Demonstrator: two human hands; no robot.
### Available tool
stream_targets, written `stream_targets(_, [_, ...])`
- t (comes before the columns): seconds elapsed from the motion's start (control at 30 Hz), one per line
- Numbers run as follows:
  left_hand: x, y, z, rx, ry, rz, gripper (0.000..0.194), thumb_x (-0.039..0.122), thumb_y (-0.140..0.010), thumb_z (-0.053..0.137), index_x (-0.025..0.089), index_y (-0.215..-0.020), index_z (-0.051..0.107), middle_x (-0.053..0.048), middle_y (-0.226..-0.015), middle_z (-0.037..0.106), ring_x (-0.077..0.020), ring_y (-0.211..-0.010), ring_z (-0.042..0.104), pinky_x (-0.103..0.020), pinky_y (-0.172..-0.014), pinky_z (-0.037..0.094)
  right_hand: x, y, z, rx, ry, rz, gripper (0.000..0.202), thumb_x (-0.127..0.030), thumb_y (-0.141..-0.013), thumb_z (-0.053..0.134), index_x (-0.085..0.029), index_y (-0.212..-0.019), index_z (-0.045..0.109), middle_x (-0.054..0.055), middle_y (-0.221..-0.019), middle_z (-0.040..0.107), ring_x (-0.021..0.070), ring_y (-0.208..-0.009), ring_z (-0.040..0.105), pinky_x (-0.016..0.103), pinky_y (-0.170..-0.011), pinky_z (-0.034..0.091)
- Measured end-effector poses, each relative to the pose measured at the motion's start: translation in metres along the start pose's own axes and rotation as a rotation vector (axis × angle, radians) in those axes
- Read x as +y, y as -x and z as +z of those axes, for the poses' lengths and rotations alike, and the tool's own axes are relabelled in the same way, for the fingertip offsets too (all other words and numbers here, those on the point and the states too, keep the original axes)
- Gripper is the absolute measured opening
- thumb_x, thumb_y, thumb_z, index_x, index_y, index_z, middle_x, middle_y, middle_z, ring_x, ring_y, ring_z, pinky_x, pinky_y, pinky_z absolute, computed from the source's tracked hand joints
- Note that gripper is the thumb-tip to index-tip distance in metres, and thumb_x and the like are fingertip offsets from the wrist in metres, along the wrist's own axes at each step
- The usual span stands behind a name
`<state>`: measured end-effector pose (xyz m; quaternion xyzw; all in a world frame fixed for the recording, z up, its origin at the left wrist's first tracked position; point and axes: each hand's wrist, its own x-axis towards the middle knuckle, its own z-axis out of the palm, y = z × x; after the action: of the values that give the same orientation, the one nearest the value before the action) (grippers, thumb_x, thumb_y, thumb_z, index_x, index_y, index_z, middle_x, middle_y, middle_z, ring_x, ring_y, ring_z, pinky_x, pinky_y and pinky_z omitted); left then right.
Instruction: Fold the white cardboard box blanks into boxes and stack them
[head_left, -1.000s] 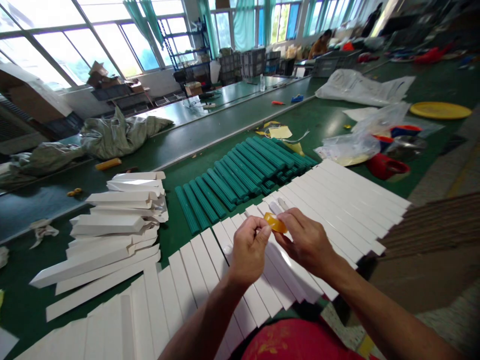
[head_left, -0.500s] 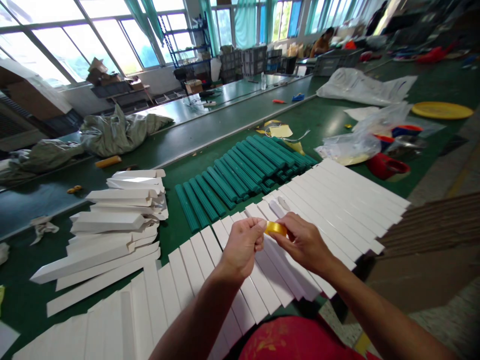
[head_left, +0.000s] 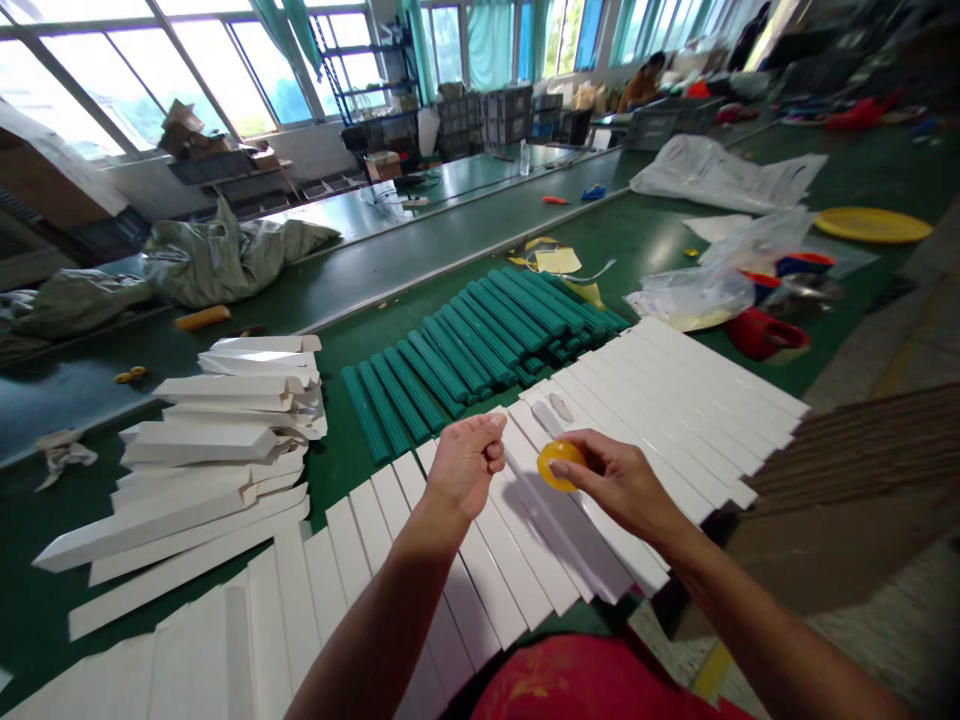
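My right hand [head_left: 619, 485] grips a small yellow tape roll [head_left: 559, 465] between thumb and fingers, above the white boxes. To its left, my left hand [head_left: 469, 460] is closed with thumb and fingertips pinched together; whatever it pinches, perhaps a strip of tape, is too small to make out. Under both hands lies a long row of narrow white boxes [head_left: 660, 400], side by side. Beyond them rests a pile of green ribbed bars [head_left: 480, 340]. A small whitish oval piece [head_left: 560, 407] lies on one box near my right hand.
Loose white cartons [head_left: 217, 440] are stacked at the left. Plastic bags [head_left: 697, 290], a red tape roll [head_left: 765, 335] and a yellow disc [head_left: 874, 225] lie at the right. Brown cardboard [head_left: 847, 520] stands at the lower right. A person [head_left: 641, 85] sits far back.
My hands have moved apart. The yellow roll has left my left fingertips with my right hand and turned its flat face to view. The camera view has shifted slightly.
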<state>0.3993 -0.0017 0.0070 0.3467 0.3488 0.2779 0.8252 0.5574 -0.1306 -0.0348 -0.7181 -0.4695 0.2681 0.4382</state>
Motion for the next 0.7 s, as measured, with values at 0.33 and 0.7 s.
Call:
stream_targets(0.33, [-0.048,-0.046,-0.026,0.114,-0.063,-0.022,0.040,0.039,-0.056,0.084,0.014,-0.064,0.053,0.006,-0.058,0.044,-0.0030,-0.048,0.037,-0.016,-0.044,0.026,0.045,-0.026,-0.040,0.227,-0.100,0.147,0.038,-0.047,-0.076,0.072,-0.016,-0.098,0.069,0.003,-0.077,0.067,0.0149,-0.066,0.058,0.027,-0.062,0.049])
stream_targets(0.7, [-0.058,-0.073,-0.031,0.052,-0.098,-0.047,0.033,0.033,-0.057,0.084,0.011,-0.071,0.065,0.001,-0.062,0.055,-0.0087,-0.059,0.051,-0.022,-0.057,0.045,0.067,-0.063,-0.041,0.286,-0.246,0.269,0.043,-0.045,-0.070,0.074,-0.013,-0.097,0.068,0.000,-0.063,0.060,0.0102,-0.051,0.048,0.023,-0.045,0.038])
